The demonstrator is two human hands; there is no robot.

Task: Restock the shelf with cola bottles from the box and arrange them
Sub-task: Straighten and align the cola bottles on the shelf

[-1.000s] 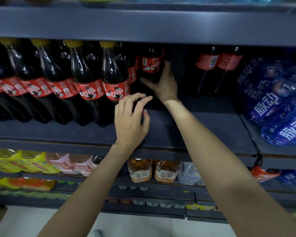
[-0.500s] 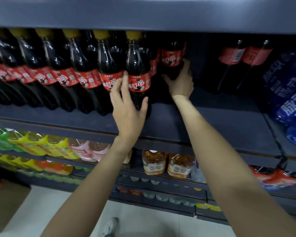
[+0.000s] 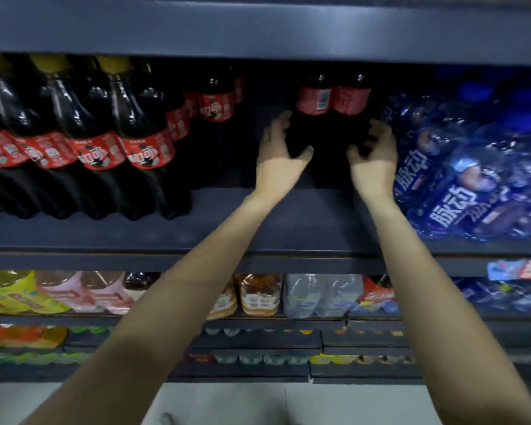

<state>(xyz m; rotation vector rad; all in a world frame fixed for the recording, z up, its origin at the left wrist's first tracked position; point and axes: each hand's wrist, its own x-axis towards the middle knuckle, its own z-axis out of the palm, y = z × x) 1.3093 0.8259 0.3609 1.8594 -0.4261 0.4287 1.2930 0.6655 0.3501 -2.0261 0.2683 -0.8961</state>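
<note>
You are in the arranging step: your left hand and right hand reach deep onto the shelf, fingers curled round the dark bodies of two cola bottles standing side by side at the back, beside the blue drink packs. The front row of cola stands to the left, an open gap between. Next, likely draw the pair forward and left, upright, into line with that row.

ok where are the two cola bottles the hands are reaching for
In the head view, the two cola bottles stand deep on the shelf, right of centre, beside the blue bottle packs.
</note>
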